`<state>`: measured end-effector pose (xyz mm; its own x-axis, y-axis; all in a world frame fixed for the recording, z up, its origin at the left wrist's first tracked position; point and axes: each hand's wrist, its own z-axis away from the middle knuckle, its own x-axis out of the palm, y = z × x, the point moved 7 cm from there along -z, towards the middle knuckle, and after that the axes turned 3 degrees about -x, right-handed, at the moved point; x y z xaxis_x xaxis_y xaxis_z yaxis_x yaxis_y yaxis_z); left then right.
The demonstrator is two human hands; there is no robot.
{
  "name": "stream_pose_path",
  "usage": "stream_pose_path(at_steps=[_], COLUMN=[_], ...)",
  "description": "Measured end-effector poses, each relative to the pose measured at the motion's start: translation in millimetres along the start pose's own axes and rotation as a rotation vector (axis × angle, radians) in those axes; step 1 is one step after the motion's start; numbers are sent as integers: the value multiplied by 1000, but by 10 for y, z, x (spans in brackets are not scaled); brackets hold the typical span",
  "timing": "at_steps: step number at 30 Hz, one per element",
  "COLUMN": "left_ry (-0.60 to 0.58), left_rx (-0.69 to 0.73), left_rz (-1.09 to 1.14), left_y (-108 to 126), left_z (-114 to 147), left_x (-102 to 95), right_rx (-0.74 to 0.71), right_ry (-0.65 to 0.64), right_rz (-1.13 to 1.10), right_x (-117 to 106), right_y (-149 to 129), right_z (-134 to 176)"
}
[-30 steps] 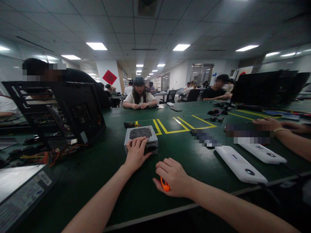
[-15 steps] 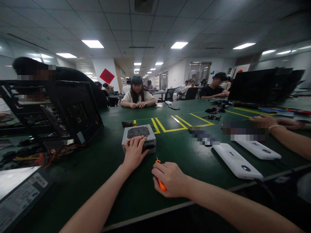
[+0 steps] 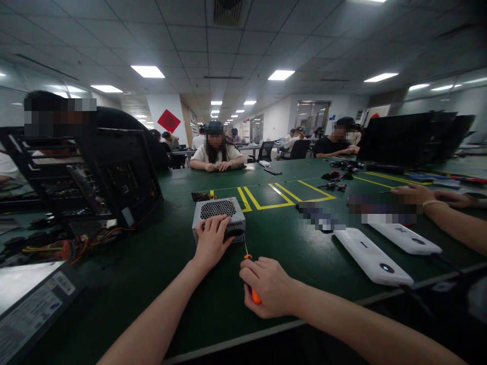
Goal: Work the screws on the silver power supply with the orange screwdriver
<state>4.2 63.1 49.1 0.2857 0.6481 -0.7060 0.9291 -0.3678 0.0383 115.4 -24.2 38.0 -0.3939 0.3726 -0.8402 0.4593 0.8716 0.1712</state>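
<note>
- Screwdriver (image 3: 256, 296): I have it in my right grip (image 3: 268, 287), fingers and thumb curled fully round the orange handle, no gap left.
- Its shaft reaches, tilted, to the near right corner of the box; whether the tip sits in a screw, I cannot tell. Pushed off-line, it could skid out and scratch the metal.
- My left grip (image 3: 211, 239) is partly closed over the box, fingers bent over the top edge, thumb at the near side. That thumb seems close enough to be jabbed if the tip slipped.
- Box (image 3: 218, 207): grey, mesh upward, on the green surface (image 3: 218, 319) straight ahead of me. If my left grip pressed too lightly, turning force could swivel it.
- Two white packs (image 3: 371, 256) lie well apart to the right, near another person's hand (image 3: 414, 194).
- Wires (image 3: 205, 196) lie just behind the box; shoving it back could snag them.
- Farther across, a person (image 3: 216, 149) leans on the surface.
</note>
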Motion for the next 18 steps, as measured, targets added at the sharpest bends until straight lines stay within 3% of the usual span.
stream_pose_path(at_steps=[7,18], left_ry=[4,7], left_rx=[-8,-16], left_rz=[3,11], left_y=[-5,-11], left_z=[-10,-14], left_x=[-7,4], right_rx=[13,46], right_ry=[119,52], right_rz=[107,-42], right_x=[-87,-45], right_y=[-9,65], right_z=[5,30])
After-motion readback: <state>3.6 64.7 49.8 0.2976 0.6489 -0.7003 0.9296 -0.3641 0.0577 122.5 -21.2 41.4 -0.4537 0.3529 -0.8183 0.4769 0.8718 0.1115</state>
